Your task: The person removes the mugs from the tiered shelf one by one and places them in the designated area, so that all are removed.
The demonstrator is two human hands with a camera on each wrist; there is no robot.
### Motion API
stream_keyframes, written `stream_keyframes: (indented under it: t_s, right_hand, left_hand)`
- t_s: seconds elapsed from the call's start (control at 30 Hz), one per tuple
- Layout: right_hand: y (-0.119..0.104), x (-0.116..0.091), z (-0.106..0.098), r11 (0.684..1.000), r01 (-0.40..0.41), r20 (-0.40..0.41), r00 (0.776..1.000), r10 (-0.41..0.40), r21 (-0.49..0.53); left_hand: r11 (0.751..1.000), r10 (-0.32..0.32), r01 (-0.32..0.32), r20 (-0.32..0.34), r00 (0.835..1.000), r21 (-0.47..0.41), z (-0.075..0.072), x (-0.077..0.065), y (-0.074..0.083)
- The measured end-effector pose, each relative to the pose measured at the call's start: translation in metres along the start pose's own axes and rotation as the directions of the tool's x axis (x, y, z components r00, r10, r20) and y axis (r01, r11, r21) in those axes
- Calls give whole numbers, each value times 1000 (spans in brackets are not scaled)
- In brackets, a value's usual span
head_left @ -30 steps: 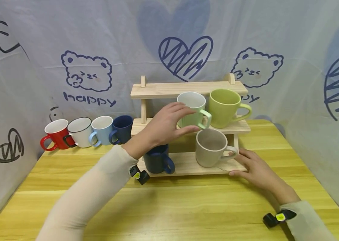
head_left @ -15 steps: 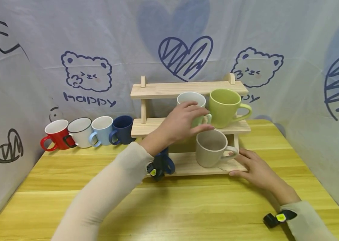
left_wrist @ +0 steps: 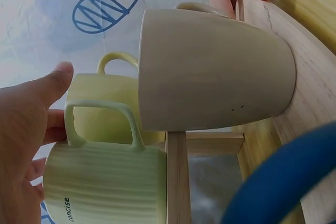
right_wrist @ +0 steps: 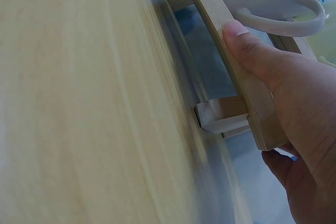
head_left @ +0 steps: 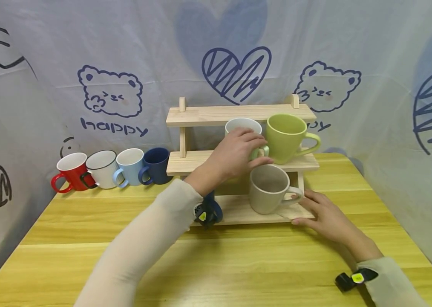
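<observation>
The pale green ribbed mug [left_wrist: 107,174] reads "concise" in dark letters. On the far cloth [head_left: 162,55], "happy" stands at left beneath a bear drawing [head_left: 110,91]; at right, just "py" shows behind the lime mug [head_left: 285,140]. The right wrist device's yellow label [head_left: 358,278] is illegible.

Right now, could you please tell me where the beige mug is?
In the head view, the beige mug stands toward the right end of the bottom shelf, one tier below the lime-green mug, left of the right hand.
</observation>
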State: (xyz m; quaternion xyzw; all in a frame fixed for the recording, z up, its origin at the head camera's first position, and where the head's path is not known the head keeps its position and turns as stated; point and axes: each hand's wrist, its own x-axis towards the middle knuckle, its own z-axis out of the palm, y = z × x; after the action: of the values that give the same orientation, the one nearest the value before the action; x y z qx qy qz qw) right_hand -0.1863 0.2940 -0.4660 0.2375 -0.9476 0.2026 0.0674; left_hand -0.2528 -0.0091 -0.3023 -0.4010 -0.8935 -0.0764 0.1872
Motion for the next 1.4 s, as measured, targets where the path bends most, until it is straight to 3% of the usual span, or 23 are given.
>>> stream_keyframes:
  t_s: [0.17,0.37,0.47,0.7,0.97,1.2,1.4]
  right_hand:
    - [-1,1,0,1000,3,3,1000,-3,2]
    - [-2,0,-1,1000,-8,10,1000,8,0]
    - [-2,-1,0,1000,-8,11,1000,8,-3]
    - [-2,-1,-1,1000,-10,9,1000,10,-2]
    - [-2,0,-2,1000,-18,20,1000,18,-3]
    - [-3,0,-3,1000,-21,24,999,21,-3]
    - [-3,0,-2,1000,-13,18,1000,13,-1]
  left_hand:
    - [998,32,-36,-84,996,-54,1,-9,-7]
    - [995,58,-73,-205,977,-69,4,-19,-11]
    - [997,39,-54,-244,969,-55,4,-22,-10]
    - [998,-53,58,-316,947,8,4,-34,-6]
    - [982,-189,184,-301,935,-45,2,-47,-6]
    - [976,-212,213,-330,920,-36,0,-56,-11]
    - [963,-266,265,-266,926,-41,-5,-63,-17]
